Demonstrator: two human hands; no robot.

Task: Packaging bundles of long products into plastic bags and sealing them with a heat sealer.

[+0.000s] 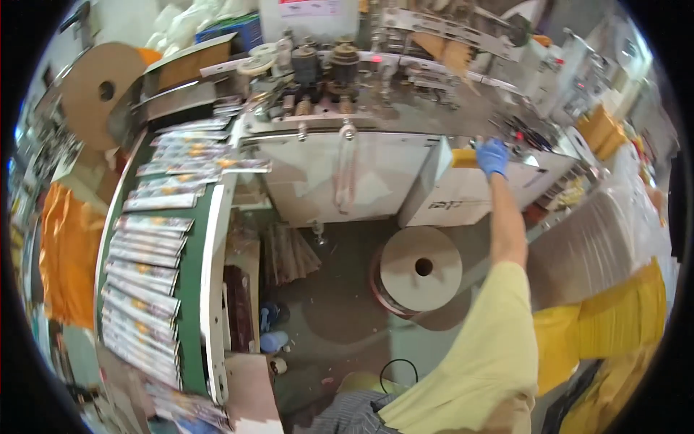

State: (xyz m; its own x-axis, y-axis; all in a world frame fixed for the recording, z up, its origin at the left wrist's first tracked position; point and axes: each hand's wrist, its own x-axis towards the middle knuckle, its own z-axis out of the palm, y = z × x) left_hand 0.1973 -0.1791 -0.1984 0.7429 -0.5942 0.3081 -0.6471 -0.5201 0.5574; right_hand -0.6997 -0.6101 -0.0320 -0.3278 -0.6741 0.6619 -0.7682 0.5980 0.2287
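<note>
Yellow flat bar-shaped piece [465,158] sits at the top edge of the white sheet-metal machine housing [463,194], right of centre, lying roughly level along the housing's upper lip; right hand [493,156] in a blue glove is on its right end, grip closed around that end, arm in a pale yellow sleeve stretched out from the lower edge; left hand not in view, so its grip cannot be told; behind the housing, the machine's grey top deck [434,108] carries dark rollers and spindles [325,65], detail too blurred to read further; below the housing, on the floor, a large roll of brown paper with a round core hole [421,267] lies flat-face up, well apart from the hand; left of it a green conveyor belt with white side rails [191,289] runs from near to far, loaded with overlapping printed flat pouches [144,275] in a shingled row; far left, a brown cardboard disc with a centre hole [97,90] stands upright; orange plastic sheeting [65,253] hangs beside the belt; yellow stacked bags [614,325] lie at right, near the sleeve.
</note>
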